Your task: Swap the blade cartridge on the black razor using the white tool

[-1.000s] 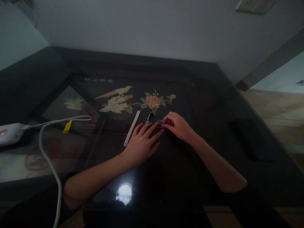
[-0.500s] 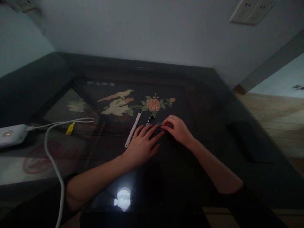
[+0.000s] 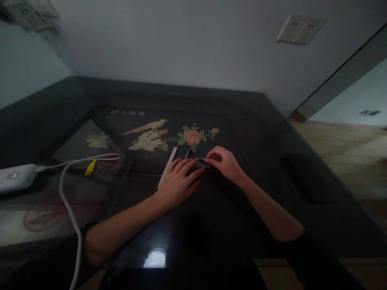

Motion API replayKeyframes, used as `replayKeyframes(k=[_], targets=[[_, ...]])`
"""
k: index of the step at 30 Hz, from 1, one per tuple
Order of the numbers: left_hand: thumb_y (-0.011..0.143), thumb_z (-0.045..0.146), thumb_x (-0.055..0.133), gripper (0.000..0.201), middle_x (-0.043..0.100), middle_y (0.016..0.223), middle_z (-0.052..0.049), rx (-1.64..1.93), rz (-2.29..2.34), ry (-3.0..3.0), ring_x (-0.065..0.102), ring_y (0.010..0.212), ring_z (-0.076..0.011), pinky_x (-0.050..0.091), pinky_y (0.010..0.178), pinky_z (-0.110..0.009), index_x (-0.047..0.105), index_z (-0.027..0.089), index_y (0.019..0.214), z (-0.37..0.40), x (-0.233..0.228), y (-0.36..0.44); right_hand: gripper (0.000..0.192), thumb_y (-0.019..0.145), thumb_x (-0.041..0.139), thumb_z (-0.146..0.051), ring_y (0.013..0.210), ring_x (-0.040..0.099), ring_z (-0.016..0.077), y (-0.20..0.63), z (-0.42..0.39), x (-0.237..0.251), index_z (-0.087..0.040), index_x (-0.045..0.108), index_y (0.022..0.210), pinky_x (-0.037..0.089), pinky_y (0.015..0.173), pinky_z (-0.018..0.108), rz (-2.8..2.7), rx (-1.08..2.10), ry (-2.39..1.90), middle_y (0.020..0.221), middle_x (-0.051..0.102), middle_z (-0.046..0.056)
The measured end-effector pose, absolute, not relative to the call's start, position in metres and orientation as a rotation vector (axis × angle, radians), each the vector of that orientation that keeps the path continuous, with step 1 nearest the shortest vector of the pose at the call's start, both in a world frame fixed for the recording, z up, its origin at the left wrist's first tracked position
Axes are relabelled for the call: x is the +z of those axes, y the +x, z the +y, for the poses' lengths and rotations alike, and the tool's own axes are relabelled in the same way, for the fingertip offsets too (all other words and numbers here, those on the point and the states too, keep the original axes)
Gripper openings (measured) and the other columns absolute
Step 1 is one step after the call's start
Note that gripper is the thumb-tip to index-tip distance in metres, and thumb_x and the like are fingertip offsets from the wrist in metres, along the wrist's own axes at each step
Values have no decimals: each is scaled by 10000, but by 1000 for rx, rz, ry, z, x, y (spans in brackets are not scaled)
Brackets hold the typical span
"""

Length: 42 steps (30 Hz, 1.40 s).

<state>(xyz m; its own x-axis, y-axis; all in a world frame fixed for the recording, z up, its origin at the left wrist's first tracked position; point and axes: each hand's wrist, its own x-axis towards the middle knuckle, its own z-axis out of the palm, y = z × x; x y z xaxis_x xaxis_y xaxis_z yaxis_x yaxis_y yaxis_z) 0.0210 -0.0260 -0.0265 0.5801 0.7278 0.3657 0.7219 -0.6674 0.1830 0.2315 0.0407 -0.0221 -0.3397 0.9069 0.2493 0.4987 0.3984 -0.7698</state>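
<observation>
My left hand (image 3: 178, 181) lies flat on the dark glass tabletop (image 3: 211, 225), fingers spread, with its fingertips touching a small dark object (image 3: 202, 162). My right hand (image 3: 225, 163) pinches that same small object from the right side. What the object is stays unclear in the dim light. A thin white strip (image 3: 168, 165) lies just left of my left hand, partly under its fingers. A small dark metal tool (image 3: 188, 153) rests just beyond my fingertips.
A white device (image 3: 15, 177) with a white cable (image 3: 68, 197) and a yellow tag (image 3: 90, 166) sits at the left. A bird and flower picture (image 3: 169, 135) shows under the glass. A dark flat object (image 3: 305, 177) lies at the right. Wall sockets (image 3: 299, 29) are above.
The view has tilted up and turned a little. Both hands stay on the small object, and the right fingers have curled closer around it.
</observation>
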Motion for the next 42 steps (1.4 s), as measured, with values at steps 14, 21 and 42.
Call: replayKeyframes(k=[14,21,42], targets=[[932,282,615,154,710,836,-54,1091,875,2375,663,803,-173,510,736,-299,678,157,996,-29,-24,18,170,722,763,-314,726,609,176,225,-18,-3,-177,675,770,463,716,320,-1685,1521,-1226,746,668,9],[891,332,675,180,725,787,-52,1116,916,2118,671,727,-160,521,665,-272,719,157,902,-29,-19,16,196,707,804,-312,684,583,142,225,-20,1,-178,682,781,454,665,285,-1511,1673,-1217,748,659,0],[772,414,786,233,582,866,-45,1304,780,1576,584,796,-158,524,714,-297,742,186,790,-34,-11,23,452,665,849,-467,643,517,97,205,-44,-9,-190,736,1003,415,594,234,-912,2189,-601,843,657,22]])
